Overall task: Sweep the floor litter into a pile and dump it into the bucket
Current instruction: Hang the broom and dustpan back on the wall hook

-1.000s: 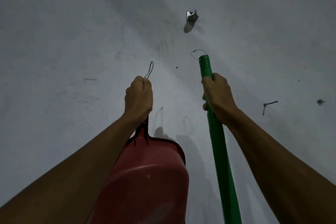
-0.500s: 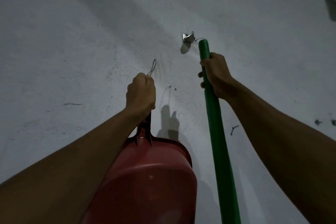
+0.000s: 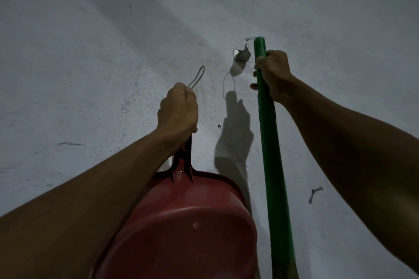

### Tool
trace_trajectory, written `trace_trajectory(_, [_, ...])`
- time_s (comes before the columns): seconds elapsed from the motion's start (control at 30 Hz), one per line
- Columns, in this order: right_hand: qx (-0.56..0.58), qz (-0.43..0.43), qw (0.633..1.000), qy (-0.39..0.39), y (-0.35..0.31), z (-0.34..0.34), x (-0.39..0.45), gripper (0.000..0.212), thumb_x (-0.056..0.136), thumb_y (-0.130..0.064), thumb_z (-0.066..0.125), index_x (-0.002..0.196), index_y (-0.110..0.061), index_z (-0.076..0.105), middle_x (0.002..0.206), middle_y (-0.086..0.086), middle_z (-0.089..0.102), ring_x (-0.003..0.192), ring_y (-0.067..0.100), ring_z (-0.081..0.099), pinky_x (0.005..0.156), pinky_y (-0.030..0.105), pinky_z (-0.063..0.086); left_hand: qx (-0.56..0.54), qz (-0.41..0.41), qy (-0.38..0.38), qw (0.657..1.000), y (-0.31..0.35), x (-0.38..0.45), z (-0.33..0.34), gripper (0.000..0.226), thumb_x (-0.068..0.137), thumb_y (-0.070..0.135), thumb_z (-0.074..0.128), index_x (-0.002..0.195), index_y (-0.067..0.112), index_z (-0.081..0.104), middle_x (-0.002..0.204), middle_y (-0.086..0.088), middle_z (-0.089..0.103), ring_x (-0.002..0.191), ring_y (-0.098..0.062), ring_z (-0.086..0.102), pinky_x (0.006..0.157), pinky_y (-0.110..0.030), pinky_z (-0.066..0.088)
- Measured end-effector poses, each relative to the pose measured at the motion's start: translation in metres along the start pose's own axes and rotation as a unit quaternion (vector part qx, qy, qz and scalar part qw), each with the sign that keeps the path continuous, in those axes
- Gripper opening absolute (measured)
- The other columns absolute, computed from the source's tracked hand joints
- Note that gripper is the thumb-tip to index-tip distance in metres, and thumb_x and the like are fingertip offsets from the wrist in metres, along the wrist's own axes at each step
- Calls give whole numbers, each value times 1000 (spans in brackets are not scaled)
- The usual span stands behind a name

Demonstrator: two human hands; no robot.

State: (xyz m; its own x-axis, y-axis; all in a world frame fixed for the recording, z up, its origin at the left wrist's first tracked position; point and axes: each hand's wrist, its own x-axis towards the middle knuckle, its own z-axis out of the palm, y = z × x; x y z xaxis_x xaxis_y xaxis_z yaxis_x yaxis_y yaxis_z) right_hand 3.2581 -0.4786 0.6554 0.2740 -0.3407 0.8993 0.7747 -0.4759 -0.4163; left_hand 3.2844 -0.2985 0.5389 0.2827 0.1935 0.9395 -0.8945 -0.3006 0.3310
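My left hand [image 3: 178,108] is closed around the handle of a red dustpan [image 3: 188,229], which hangs down below it. A grey string loop [image 3: 198,75] sticks up out of that fist. My right hand [image 3: 273,74] grips a green broom handle [image 3: 271,165] near its top end. A thin loop of string [image 3: 249,39] at the broom's tip lies just above and right of a small metal hook [image 3: 241,53] on the white wall. The broom's bristles, the litter and the bucket are out of view.
The white wall [image 3: 113,52] fills the view and carries small dark marks. A bent dark nail [image 3: 315,193] sticks out at the lower right, right of the broom handle. Shadows of my hands fall between dustpan and broom.
The broom's top has come up level with the metal hook, its loop now just beside it. The dustpan hand has kept its place relative to the broom.
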Motion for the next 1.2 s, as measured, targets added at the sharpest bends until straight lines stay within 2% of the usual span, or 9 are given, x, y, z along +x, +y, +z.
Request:
trace_trajectory(0.23, [-12, 17, 1000, -10, 24, 9, 11, 28, 99, -5, 44, 126, -3, 50, 90, 10, 51, 78, 21, 55, 59, 33, 58, 17, 18, 11, 1000, -5, 2, 10, 29, 105, 23, 30, 103, 5, 52, 89, -15, 63, 54, -24, 57, 67, -45, 56])
trace_trajectory(0.4, [1, 6, 1000, -15, 41, 9, 2, 24, 99, -5, 45, 123, -4, 50, 89, 8, 51, 74, 18, 55, 61, 30, 58, 18, 12, 11, 1000, -9, 1, 12, 28, 105, 23, 31, 103, 5, 52, 89, -15, 63, 55, -24, 58, 65, -43, 55])
trace_trajectory(0.73, [-18, 14, 999, -41, 53, 13, -14, 28, 100, -6, 45, 127, -2, 48, 99, 13, 53, 78, 22, 57, 53, 27, 56, 18, 3, 4, 1000, -11, -10, 11, 28, 105, 23, 31, 100, 5, 51, 89, -16, 63, 56, -25, 57, 64, -42, 55])
trace_trajectory(0.8, [-37, 17, 998, -38, 53, 13, -15, 28, 99, -8, 48, 126, -1, 49, 107, 17, 56, 80, 25, 60, 62, 34, 59, 14, 3, 3, 1000, -9, -10, 8, 28, 105, 23, 31, 101, 4, 52, 90, -17, 63, 57, -25, 57, 63, -42, 55])
trace_trajectory(0.87, [-70, 13, 997, -29, 54, 12, -16, 29, 98, -15, 52, 124, -1, 51, 112, 19, 59, 90, 30, 64, 78, 41, 60, 15, 4, 3, 1000, -7, -11, 4, 28, 105, 22, 30, 102, 4, 52, 91, -17, 63, 58, -25, 57, 63, -41, 54])
trace_trajectory(0.9, [-83, 11, 996, -26, 54, 11, -18, 31, 98, -18, 54, 125, -1, 52, 113, 18, 60, 95, 30, 64, 81, 41, 59, 14, 5, 2, 1000, -6, -11, 2, 28, 105, 22, 30, 102, 4, 52, 91, -17, 63, 58, -25, 57, 62, -41, 54])
trace_trajectory(1.03, [-150, -10, 988, -19, 51, 7, -33, 34, 98, -22, 57, 127, -5, 51, 118, 14, 60, 95, 23, 62, 76, 31, 55, 10, 7, -4, 1000, -1, -16, -6, 31, 105, 23, 30, 103, 3, 52, 92, -19, 63, 60, -25, 56, 58, -38, 52])
trace_trajectory(1.13, [-216, -54, 975, -19, 48, 2, -61, 37, 98, -13, 56, 133, -5, 47, 128, 13, 53, 95, 17, 54, 84, 31, 54, 10, 8, -14, 1000, -1, -26, -12, 33, 105, 24, 30, 103, 1, 53, 92, -20, 63, 61, -26, 56, 58, -37, 53])
trace_trajectory(1.2, [-259, -94, 961, 8, 47, 0, -85, 35, 98, -12, 55, 133, -5, 49, 131, 13, 48, 97, 14, 47, 87, 29, 52, 13, 5, -27, 1000, -1, -36, -16, 34, 105, 25, 30, 102, 0, 53, 91, -21, 64, 62, -28, 57, 60, -41, 56])
